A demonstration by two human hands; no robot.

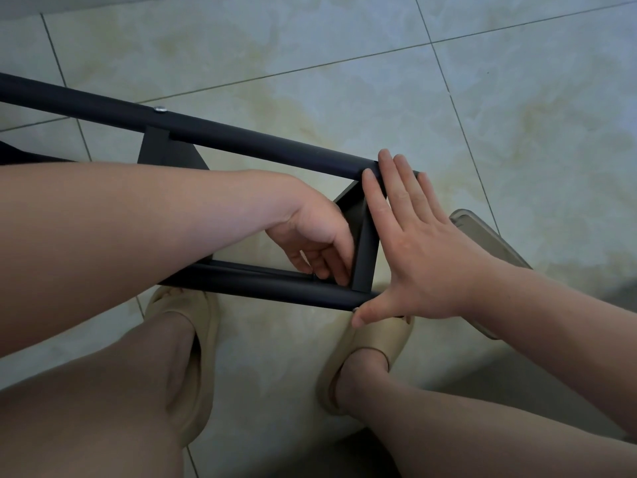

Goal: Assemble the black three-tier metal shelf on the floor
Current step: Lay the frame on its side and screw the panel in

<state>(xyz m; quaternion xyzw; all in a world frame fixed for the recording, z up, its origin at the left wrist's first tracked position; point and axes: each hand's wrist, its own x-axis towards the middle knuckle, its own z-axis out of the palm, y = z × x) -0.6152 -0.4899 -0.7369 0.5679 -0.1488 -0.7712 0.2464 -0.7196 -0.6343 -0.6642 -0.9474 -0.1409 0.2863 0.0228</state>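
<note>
Pale marbled floor tiles (pixel 344 63) with thin dark joints spread out under everything. The person sits low over them, bare knees and shins filling the near side.

The black shelf frame (pixel 258 141) lies on its side on the floor just ahead of the feet. It has a long round tube running away to the left and a second tube (pixel 275 291) nearer the person. A flat end plate (pixel 365 257) joins the two tubes at the right end. Another flat bracket (pixel 165 150) hangs off the far tube further left.

The left hand (pixel 317 243) reaches down into the gap between the tubes. Its fingers are curled, with the tips right at the corner where the end plate meets the near tube. From here I can't tell whether they pinch anything small there.

The right hand (pixel 424 257) is spread flat, fingers straight and together. They press along the outside of the end plate up to the far tube, and the thumb stretches out to the tip of the near tube.

A beige slipper (pixel 203 326) is on the left foot and a second slipper (pixel 379 339) on the right, both toes just under the near tube. A grey, see-through plastic piece (pixel 489 239) lies on the tiles behind the right hand. A small silver screw head (pixel 159 109) sits on top of the far tube.
</note>
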